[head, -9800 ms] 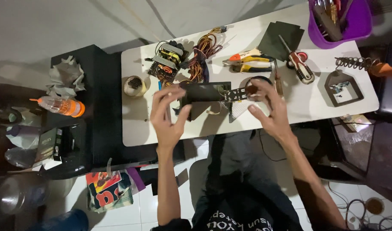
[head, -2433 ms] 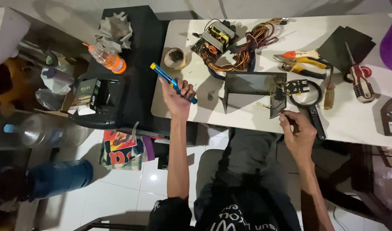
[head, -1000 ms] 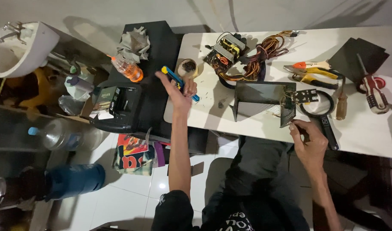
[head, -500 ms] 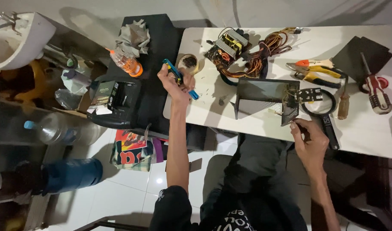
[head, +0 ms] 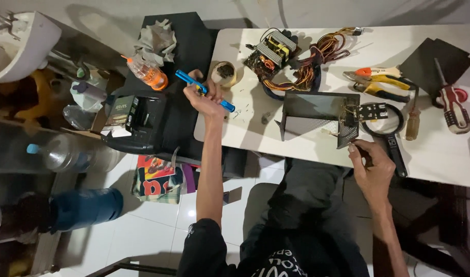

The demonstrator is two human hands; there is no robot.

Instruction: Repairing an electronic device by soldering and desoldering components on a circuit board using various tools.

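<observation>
Here, left hand (head: 204,98) gripping blue tool (head: 204,91), green box (head: 123,109) nearby

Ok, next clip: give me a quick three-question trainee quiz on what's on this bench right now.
1. True or false: the left hand holds a blue screwdriver.
2. What lies nearest the right hand? A) roll of tape B) magnifying glass C) orange-capped bottle
3. Fill in: the dark metal casing sits on the ____ table.

Key: 1 true; 2 B; 3 white.
</observation>
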